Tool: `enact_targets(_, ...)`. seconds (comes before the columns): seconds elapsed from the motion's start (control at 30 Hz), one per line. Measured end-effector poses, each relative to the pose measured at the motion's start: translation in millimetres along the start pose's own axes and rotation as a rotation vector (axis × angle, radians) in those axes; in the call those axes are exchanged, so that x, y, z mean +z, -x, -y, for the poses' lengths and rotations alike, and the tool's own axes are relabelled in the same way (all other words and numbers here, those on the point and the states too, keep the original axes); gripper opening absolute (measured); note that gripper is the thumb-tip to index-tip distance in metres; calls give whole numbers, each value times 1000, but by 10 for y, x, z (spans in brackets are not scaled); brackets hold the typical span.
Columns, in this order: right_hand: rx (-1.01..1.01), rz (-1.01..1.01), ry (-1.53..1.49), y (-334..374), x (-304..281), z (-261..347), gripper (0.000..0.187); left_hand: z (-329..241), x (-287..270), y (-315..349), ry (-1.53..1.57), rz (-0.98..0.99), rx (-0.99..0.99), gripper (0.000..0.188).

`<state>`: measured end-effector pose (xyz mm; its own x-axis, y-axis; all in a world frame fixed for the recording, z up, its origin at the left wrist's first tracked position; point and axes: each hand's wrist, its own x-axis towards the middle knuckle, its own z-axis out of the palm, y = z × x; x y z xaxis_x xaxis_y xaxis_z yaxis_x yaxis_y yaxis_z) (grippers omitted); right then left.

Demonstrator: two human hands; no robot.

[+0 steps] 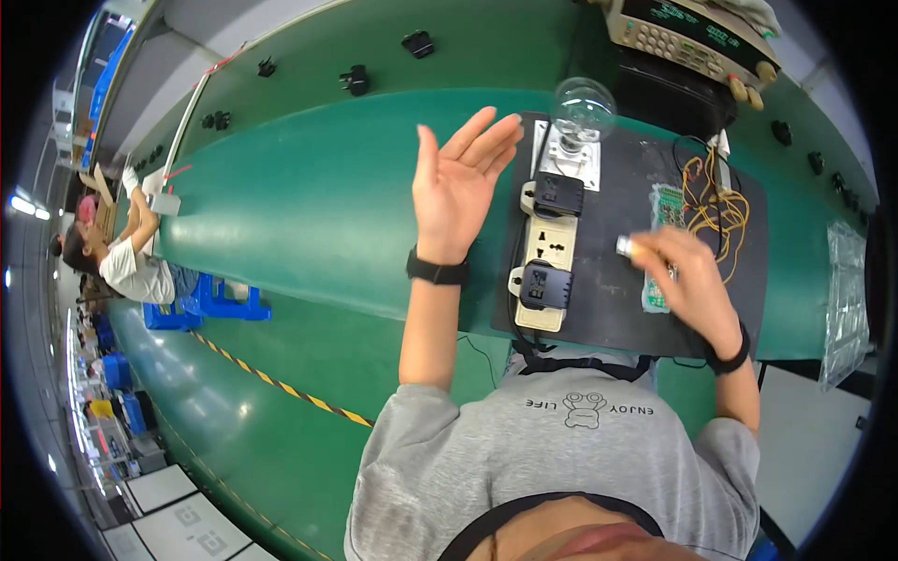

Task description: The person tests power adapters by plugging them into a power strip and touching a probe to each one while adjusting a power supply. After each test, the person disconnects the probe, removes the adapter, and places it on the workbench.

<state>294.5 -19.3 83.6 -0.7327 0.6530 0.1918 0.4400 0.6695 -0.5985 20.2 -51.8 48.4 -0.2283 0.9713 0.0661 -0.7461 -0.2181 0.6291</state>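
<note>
Left hand (456, 192) spread | right hand (687, 276) pinching small white piece (624, 246) | power strip (552, 229): two black adapters (546, 284) plugged in

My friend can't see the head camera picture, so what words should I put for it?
A person's right hand pinches a small white piece over a dark mat, while the open left hand is raised over a green table. The mat holds a green circuit board and a power strip with two black adapters; a clear glass bulb stands beyond the strip.
</note>
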Motion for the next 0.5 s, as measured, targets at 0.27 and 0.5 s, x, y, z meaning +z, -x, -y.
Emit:
enact_targets(0.27, -109, -132, 14, -333, 277, -211, 20, -2, -36, 640, -867, 413, -10, 75)
enact_targets(0.5, -172, -222, -122, -405, 438, -224, 20, 72, 36, 819, -1083, 544, -104, 77)
